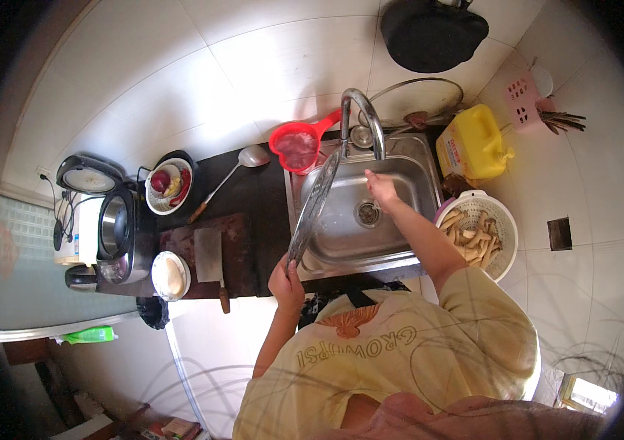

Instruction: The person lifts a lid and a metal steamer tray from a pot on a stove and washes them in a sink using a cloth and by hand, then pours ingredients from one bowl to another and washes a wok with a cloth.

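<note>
My left hand (286, 284) grips the near edge of a round, flat metal pan or lid (315, 206), tilted steeply over the left side of the stainless steel sink (339, 242). Which of the two it is cannot be told. My right hand (381, 190) is above the basin, just below the curved faucet (364, 102). Its fingers are partly bent, and whether they hold anything small is unclear. The sink drain (368, 213) lies beneath that hand. A red plastic ladle (296, 147) with liquid in it rests at the sink's back left corner.
Right of the sink are a white colander (511, 236) of mushrooms and a yellow jug (474, 143). To the left lie a spatula (253, 156), a cleaver (209, 254) on a cutting board (235, 225), a plate (161, 291), a vegetable basket (153, 206) and an open rice cooker (125, 264).
</note>
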